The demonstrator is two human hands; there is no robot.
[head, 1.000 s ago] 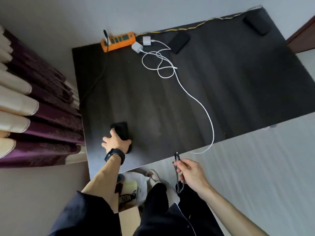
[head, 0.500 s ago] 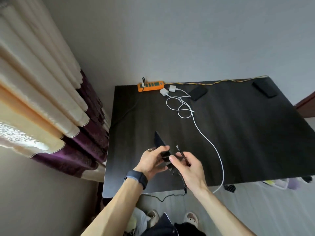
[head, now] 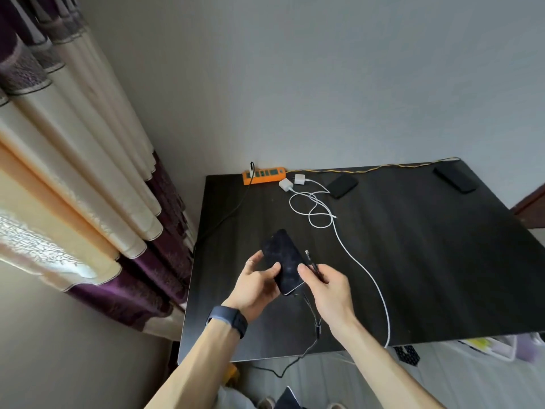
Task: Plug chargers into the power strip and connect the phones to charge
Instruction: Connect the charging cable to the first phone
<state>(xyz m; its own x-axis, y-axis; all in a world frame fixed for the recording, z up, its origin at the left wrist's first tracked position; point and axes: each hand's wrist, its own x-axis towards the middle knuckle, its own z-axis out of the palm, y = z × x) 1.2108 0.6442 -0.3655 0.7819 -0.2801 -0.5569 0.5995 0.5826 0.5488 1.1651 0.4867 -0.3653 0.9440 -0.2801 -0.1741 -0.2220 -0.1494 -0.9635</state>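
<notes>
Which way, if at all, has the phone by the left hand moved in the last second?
Yes, upward. It lay flat on the table; now the left hand holds the phone tilted, raised off it.

no legible text, no readable labels
</notes>
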